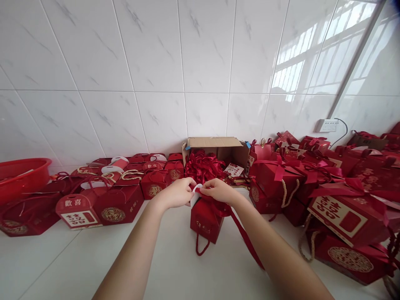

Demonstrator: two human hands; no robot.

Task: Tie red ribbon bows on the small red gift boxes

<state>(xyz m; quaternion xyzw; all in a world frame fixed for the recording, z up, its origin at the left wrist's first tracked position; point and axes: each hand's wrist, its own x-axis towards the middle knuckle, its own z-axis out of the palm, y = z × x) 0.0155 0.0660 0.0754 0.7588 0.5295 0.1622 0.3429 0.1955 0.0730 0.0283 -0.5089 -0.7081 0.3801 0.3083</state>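
A small red gift box (204, 223) stands on the white floor in front of me, with a red cord handle hanging at its front. My left hand (176, 192) pinches the box's white top flap. My right hand (218, 191) is closed on a red ribbon (242, 235) at the box's top; the ribbon trails down to the right under my forearm. Both hands meet over the top of the box.
An open cardboard carton (215, 143) full of red ribbons sits against the tiled wall behind the box. Rows of red gift boxes (118, 204) lie at the left, a pile of larger ones (337, 208) at the right. A red plastic basin (21, 175) sits far left.
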